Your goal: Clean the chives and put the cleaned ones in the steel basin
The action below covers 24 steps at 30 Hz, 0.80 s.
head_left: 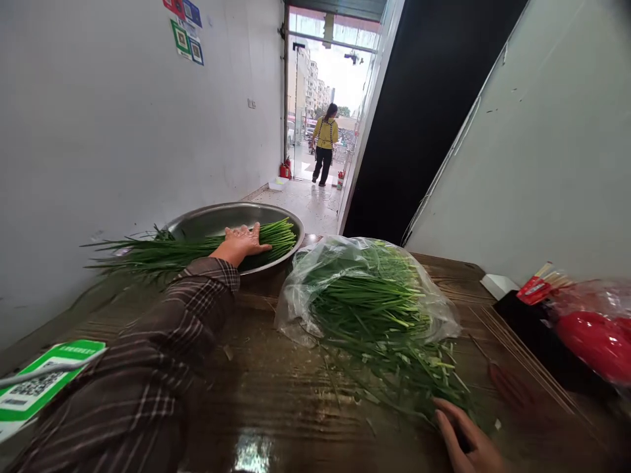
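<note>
My left hand [241,244] lies with spread fingers on a bundle of garlic chives [279,236] in a wide metal bowl [217,213]. The long leaves hang out over the bowl's left rim. To the right, a clear plastic bag [308,289] lies open around a larger heap of garlic chives [365,299]. Loose, messy leaves [409,374] trail from it toward the front of the table. Beside these leaves rests my right hand [466,437], partly cut off by the bottom edge. Its thumb and forefinger are apart, with nothing visible between them.
The wooden table [276,394] has wet patches and scraps. Thin sticks [522,355], a black box [542,328] and a red plastic-wrapped bundle [596,335] are at right. A green QR card [44,381] lies left. A person [324,141] stands at the far doorway.
</note>
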{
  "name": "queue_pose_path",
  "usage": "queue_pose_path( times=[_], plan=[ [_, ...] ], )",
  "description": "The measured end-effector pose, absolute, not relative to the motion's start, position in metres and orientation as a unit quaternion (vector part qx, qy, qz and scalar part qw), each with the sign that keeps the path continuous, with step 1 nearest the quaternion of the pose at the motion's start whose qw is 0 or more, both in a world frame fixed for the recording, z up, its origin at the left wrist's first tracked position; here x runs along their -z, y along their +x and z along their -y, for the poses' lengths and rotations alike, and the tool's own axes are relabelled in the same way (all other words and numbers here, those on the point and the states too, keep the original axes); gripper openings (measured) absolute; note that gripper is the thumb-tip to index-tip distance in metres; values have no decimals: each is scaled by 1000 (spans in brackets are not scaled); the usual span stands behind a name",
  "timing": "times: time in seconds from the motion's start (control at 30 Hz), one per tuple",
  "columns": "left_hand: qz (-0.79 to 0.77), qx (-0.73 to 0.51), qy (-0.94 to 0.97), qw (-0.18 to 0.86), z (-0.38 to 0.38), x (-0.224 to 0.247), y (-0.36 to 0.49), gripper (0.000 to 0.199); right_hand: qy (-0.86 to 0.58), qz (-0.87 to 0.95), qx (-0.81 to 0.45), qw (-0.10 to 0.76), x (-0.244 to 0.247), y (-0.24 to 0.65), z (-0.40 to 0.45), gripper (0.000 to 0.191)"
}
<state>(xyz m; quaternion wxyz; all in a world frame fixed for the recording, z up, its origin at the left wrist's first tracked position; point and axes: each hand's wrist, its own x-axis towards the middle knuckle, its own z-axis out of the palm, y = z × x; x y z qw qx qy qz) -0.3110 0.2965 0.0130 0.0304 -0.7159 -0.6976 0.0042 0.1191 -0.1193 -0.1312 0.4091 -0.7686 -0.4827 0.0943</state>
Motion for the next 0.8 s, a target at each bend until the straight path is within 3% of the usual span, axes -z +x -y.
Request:
queue_pose_path(
  times=[0.13, 0.37, 0.6, 0.8],
  plan=[
    [634, 70, -768, 65, -279, -41, -281, 85, -764, 499, -91, 398, 135, 124, 119, 43],
    [452, 228, -862, -6, -198, -66, -166, 69, -744, 485, -88, 452, 123, 110, 117, 41],
    [334, 248, -901, -122, -127, -6, -105, 54, -724, 465, -111, 497, 115, 105, 117, 39],
    [333, 278, -894, -110, -107, 42, -111, 50, -667, 491, -171, 533, 75, 113, 107, 34]
  ],
)
